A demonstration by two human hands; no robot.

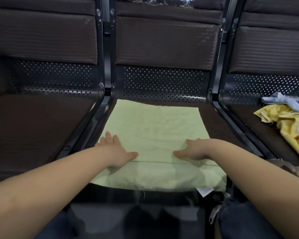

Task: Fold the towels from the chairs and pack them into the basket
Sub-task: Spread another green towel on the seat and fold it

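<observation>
Hidden or cut off: the yellow towel (291,125) runs out of view at the right edge, so its full shape cannot be told; the grey cloth (283,101) behind it is also cut by that edge; no basket appears in view; a small white label (204,190) pokes out under the green towel's near right corner, its print too small to read
Chairs: three dark seats in a row, joined by black metal frames; the middle seat (212,118) carries the work; only a part of the right seat (259,128) is seen
Towels: three cloths counted; one pale green towel (154,128) spread flat on the middle seat, its near edge hanging over the seat's front edge; the yellow towel crumpled on the right seat; the grey cloth touching it at that seat's back edge
Left hand (114,150): fingers straight, palm pressed flat on the green towel near its left edge
Right hand (193,150): fingers spread, pressed flat on the towel towards its right edge
Hands: two, apart, gripping nothing
</observation>
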